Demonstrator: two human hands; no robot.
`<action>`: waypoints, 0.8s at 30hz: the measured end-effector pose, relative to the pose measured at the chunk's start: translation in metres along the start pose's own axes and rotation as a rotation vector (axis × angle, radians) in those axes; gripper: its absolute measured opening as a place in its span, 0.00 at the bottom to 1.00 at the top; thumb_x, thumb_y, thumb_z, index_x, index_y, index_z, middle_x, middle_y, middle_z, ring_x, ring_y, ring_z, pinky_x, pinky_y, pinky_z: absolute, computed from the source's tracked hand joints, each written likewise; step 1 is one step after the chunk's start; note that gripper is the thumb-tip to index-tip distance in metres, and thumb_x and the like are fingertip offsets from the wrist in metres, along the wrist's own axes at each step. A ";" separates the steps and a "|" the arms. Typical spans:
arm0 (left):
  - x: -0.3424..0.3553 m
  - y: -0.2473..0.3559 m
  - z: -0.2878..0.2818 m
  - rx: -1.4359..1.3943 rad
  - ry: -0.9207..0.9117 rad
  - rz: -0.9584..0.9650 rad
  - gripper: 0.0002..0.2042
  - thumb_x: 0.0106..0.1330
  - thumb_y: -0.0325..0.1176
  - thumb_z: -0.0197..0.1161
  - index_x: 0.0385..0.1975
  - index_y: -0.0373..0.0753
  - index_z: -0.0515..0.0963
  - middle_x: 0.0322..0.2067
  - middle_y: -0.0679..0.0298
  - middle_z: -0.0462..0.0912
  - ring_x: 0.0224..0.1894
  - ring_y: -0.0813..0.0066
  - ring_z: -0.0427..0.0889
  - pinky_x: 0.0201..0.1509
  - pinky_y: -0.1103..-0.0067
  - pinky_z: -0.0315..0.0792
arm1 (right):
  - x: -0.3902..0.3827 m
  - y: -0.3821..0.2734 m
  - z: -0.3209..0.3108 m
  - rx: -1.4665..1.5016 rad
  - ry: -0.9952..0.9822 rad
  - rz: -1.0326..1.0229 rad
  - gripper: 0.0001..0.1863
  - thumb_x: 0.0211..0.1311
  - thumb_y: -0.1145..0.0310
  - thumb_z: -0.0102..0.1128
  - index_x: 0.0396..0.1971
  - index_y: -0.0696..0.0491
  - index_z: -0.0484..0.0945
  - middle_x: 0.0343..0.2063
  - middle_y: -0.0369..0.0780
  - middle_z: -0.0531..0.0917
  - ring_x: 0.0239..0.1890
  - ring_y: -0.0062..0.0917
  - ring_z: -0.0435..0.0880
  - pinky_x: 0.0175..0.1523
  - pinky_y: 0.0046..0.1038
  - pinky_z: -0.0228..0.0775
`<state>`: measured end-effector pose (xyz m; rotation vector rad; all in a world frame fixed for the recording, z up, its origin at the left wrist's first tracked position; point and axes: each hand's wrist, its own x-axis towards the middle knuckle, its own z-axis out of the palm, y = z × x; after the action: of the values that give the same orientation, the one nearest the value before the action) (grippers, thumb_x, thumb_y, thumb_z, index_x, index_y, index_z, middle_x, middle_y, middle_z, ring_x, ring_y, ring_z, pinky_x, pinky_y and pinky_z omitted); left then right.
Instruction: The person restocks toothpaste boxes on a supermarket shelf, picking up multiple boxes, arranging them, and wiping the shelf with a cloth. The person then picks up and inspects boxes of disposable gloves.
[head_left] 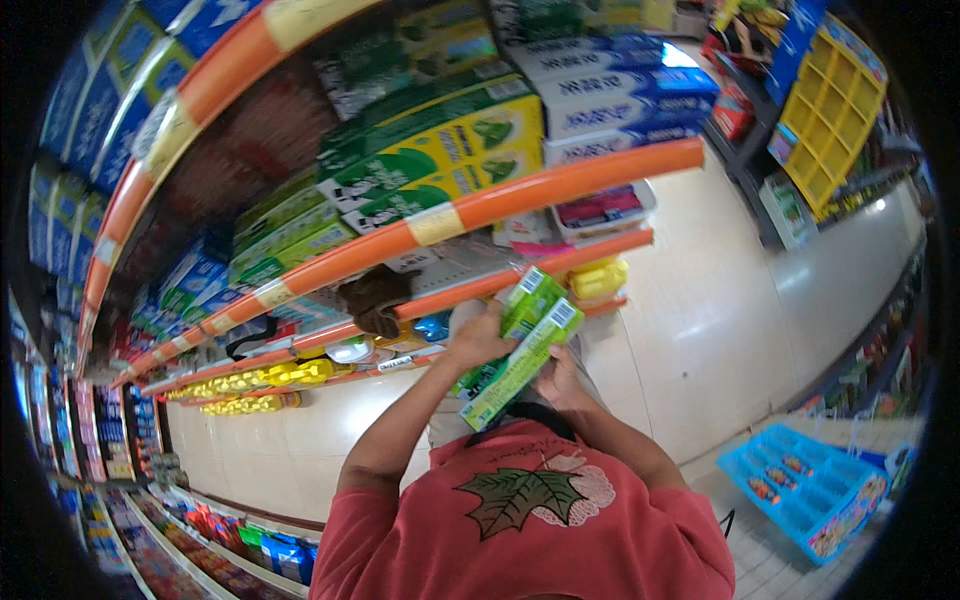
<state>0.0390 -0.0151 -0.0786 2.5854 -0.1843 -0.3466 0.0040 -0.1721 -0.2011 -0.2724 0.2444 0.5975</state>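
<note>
Front green box (522, 366) overlapping rear green box (527, 314), both tilted, between left hand (480, 338) and right hand (562, 380); left hand gripping rear green box from left side, right hand gripping front green box along right edge; red shirt (525, 550) just below them in view; orange-edged shelf (560, 186) near, yellow-green cartons (440, 155) stacked on it, white-blue boxes (620, 103) beside cartons

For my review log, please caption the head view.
Left hand and right hand hold two green boxes beside orange-edged store shelves.

Green boxes (522, 366), leaf-patterned red shirt (530, 535)
</note>
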 end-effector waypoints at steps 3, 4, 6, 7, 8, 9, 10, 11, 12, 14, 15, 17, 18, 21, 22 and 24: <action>0.000 -0.005 0.014 -0.017 0.097 -0.006 0.33 0.47 0.39 0.60 0.49 0.25 0.56 0.30 0.37 0.75 0.33 0.45 0.76 0.37 0.63 0.70 | -0.006 -0.007 0.022 -0.021 -0.033 -0.016 0.27 0.42 0.62 0.58 0.46 0.53 0.67 0.42 0.40 0.75 0.45 0.32 0.73 0.52 0.37 0.65; -0.001 0.000 0.012 -0.026 0.111 -0.023 0.32 0.47 0.39 0.60 0.48 0.25 0.58 0.30 0.37 0.75 0.33 0.45 0.76 0.37 0.63 0.70 | -0.006 -0.008 0.019 -0.036 -0.041 -0.036 0.27 0.42 0.62 0.59 0.46 0.53 0.67 0.42 0.40 0.74 0.45 0.32 0.73 0.52 0.37 0.65; -0.008 0.008 0.001 -0.036 0.091 -0.086 0.29 0.47 0.39 0.60 0.44 0.24 0.61 0.30 0.38 0.75 0.33 0.45 0.76 0.37 0.63 0.70 | -0.004 -0.008 0.019 -0.051 -0.056 -0.058 0.29 0.41 0.61 0.61 0.47 0.53 0.67 0.43 0.39 0.74 0.45 0.32 0.72 0.52 0.37 0.65; -0.015 0.005 0.006 -0.125 0.186 -0.089 0.29 0.43 0.39 0.65 0.46 0.35 0.64 0.32 0.44 0.73 0.40 0.47 0.72 0.44 0.65 0.65 | -0.004 -0.008 0.019 -0.077 -0.061 -0.043 0.30 0.40 0.59 0.61 0.47 0.53 0.67 0.43 0.39 0.73 0.46 0.32 0.72 0.52 0.38 0.64; -0.024 -0.001 0.005 -0.145 0.176 -0.118 0.29 0.43 0.38 0.65 0.46 0.35 0.64 0.33 0.43 0.73 0.40 0.46 0.72 0.43 0.64 0.65 | -0.004 -0.006 0.020 -0.078 -0.046 -0.041 0.30 0.40 0.59 0.60 0.47 0.53 0.67 0.43 0.40 0.73 0.46 0.33 0.72 0.53 0.38 0.64; -0.036 0.005 -0.011 -0.167 0.162 -0.138 0.29 0.43 0.38 0.66 0.46 0.34 0.63 0.33 0.43 0.74 0.39 0.46 0.73 0.41 0.64 0.66 | -0.006 -0.006 0.027 -0.081 -0.026 -0.048 0.30 0.40 0.58 0.60 0.47 0.53 0.66 0.43 0.40 0.73 0.47 0.33 0.71 0.53 0.39 0.63; -0.049 0.005 -0.024 -0.143 0.117 -0.166 0.30 0.44 0.39 0.66 0.47 0.36 0.63 0.33 0.43 0.74 0.39 0.45 0.73 0.40 0.63 0.67 | -0.005 -0.006 0.027 -0.101 -0.029 -0.046 0.31 0.39 0.57 0.60 0.47 0.52 0.67 0.44 0.41 0.73 0.48 0.34 0.70 0.54 0.39 0.62; -0.063 0.006 -0.039 -0.152 0.136 -0.144 0.29 0.44 0.39 0.66 0.47 0.36 0.64 0.32 0.45 0.75 0.38 0.47 0.74 0.40 0.64 0.67 | -0.002 -0.007 0.024 -0.095 -0.081 -0.042 0.32 0.38 0.56 0.60 0.47 0.52 0.66 0.45 0.40 0.72 0.48 0.39 0.70 0.54 0.45 0.60; -0.079 0.007 -0.059 -0.128 0.150 -0.120 0.29 0.44 0.39 0.66 0.46 0.36 0.65 0.31 0.46 0.75 0.37 0.49 0.75 0.40 0.65 0.68 | 0.000 -0.006 0.021 -0.089 -0.123 -0.034 0.32 0.38 0.56 0.60 0.47 0.52 0.67 0.47 0.40 0.71 0.49 0.43 0.68 0.53 0.50 0.59; -0.111 0.012 -0.100 -0.079 0.200 -0.088 0.28 0.44 0.39 0.67 0.45 0.36 0.66 0.31 0.49 0.76 0.36 0.53 0.76 0.39 0.67 0.68 | -0.009 -0.013 0.046 -0.112 -0.213 0.043 0.32 0.38 0.54 0.60 0.48 0.51 0.67 0.50 0.39 0.69 0.52 0.50 0.64 0.51 0.59 0.56; -0.127 0.013 -0.120 -0.055 0.241 -0.088 0.27 0.43 0.39 0.67 0.44 0.36 0.67 0.31 0.50 0.76 0.35 0.55 0.76 0.39 0.68 0.68 | -0.008 -0.013 0.048 -0.116 -0.211 0.051 0.32 0.38 0.54 0.60 0.48 0.51 0.67 0.50 0.39 0.69 0.53 0.50 0.63 0.51 0.59 0.56; -0.153 0.010 -0.158 -0.047 0.350 -0.125 0.25 0.44 0.39 0.66 0.40 0.35 0.66 0.29 0.48 0.75 0.34 0.50 0.75 0.35 0.66 0.68 | -0.010 -0.013 0.048 -0.121 -0.211 0.067 0.32 0.39 0.54 0.60 0.48 0.50 0.68 0.50 0.39 0.69 0.53 0.51 0.63 0.52 0.59 0.55; -0.162 0.006 -0.173 0.014 0.455 -0.142 0.25 0.44 0.39 0.66 0.40 0.35 0.66 0.30 0.48 0.75 0.34 0.50 0.75 0.34 0.66 0.68 | -0.012 -0.013 0.053 -0.117 -0.188 0.066 0.32 0.39 0.53 0.60 0.47 0.51 0.68 0.48 0.41 0.71 0.50 0.48 0.67 0.52 0.60 0.54; -0.173 0.005 -0.222 0.229 0.650 -0.229 0.25 0.44 0.37 0.66 0.40 0.36 0.65 0.31 0.49 0.75 0.34 0.51 0.76 0.33 0.66 0.68 | -0.006 -0.012 0.033 -0.061 -0.193 0.114 0.30 0.38 0.54 0.61 0.45 0.52 0.70 0.43 0.44 0.74 0.47 0.44 0.70 0.53 0.61 0.54; -0.169 0.007 -0.236 0.274 0.682 -0.243 0.23 0.45 0.36 0.65 0.40 0.36 0.65 0.31 0.49 0.75 0.34 0.51 0.75 0.33 0.66 0.68 | -0.009 -0.013 0.043 -0.083 -0.216 0.090 0.29 0.37 0.54 0.62 0.42 0.53 0.71 0.37 0.46 0.76 0.42 0.40 0.73 0.53 0.60 0.53; -0.157 0.000 -0.259 0.386 0.761 -0.219 0.21 0.46 0.35 0.64 0.38 0.36 0.64 0.31 0.50 0.75 0.33 0.51 0.75 0.32 0.66 0.68 | -0.010 -0.015 0.039 -0.096 -0.118 0.058 0.28 0.38 0.54 0.61 0.41 0.54 0.72 0.34 0.46 0.77 0.40 0.40 0.74 0.54 0.60 0.53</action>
<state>-0.0392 0.1396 0.1698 2.9100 0.3357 0.6661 0.0101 -0.1765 -0.1590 -0.3218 0.1100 0.6813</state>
